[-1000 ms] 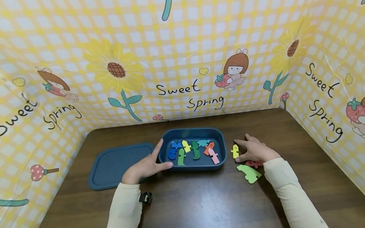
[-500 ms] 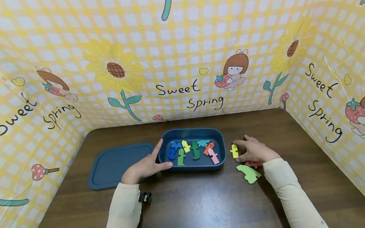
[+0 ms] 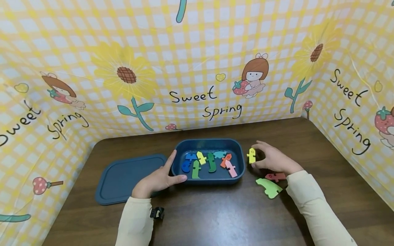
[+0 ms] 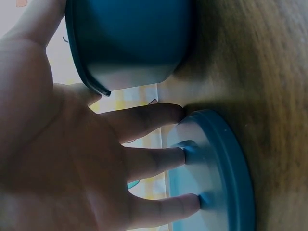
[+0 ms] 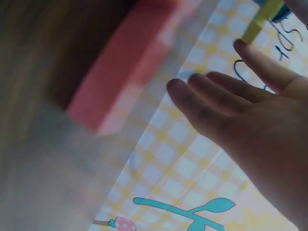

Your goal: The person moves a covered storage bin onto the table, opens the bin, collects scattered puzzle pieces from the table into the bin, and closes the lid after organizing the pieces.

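My right hand (image 3: 274, 160) pinches a yellow puzzle piece (image 3: 252, 156) between thumb and fingertips, above the table just right of the dark blue box (image 3: 212, 180). In the right wrist view the yellow piece (image 5: 262, 20) is off the table. The thumb and index finger of my left hand (image 3: 156, 181) lie spread and straight against the box's left end. In the left wrist view the other fingertips touch the blue lid (image 4: 219, 159). Inside the box lie several coloured pieces, among them a pink piece (image 3: 230, 168), a dark green piece (image 3: 211, 162) and a yellow piece (image 3: 201, 158).
A red piece (image 3: 275, 177) and a light green curved piece (image 3: 268, 188) lie on the brown table (image 3: 212, 218) below my right hand. Left of the box, the lid (image 3: 126, 177) lies flat. Yellow checked cloth (image 3: 191, 68) walls in the back and sides.
The yellow piece has come up off the table in my right hand, which has moved slightly away from me. More of the red piece now shows. My left hand stays at the box.
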Demonstrator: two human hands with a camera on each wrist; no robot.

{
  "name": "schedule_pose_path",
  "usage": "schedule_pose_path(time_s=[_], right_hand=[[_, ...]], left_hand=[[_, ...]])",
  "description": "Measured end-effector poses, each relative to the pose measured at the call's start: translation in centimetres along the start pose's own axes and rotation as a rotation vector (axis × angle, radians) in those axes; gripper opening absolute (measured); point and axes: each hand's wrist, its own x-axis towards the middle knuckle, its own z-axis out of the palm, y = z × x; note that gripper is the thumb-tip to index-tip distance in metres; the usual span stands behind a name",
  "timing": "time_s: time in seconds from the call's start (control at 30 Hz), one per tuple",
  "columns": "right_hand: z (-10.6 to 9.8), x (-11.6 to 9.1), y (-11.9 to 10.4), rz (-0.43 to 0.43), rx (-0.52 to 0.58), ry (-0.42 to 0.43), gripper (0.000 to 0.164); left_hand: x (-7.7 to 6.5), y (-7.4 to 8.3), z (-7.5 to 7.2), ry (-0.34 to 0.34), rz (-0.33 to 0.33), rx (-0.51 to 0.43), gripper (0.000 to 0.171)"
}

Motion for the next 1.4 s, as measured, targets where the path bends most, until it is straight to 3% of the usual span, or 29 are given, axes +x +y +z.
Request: schedule_pose_path(time_s=[0.27,0.57,1.4], right_hand=[[-0.7,-0.4,-1.5,-0.014,0.063,0.051,0.072],[-0.4,0.1,-3.2,-0.069,0.078,0.029,0.069],[0.6,3.5,-8.0,-0.104,0.095,-0.038,0.066]], left_hand=[[-0.1,0.2,0.0,-0.004,0.000,-0.003,0.107],[0.0,-0.1,-0.1,-0.003,-0.005,-0.008,0.109],[-0.3,0.1,0.0,0.010,-0.011,-0.009,0.106]])
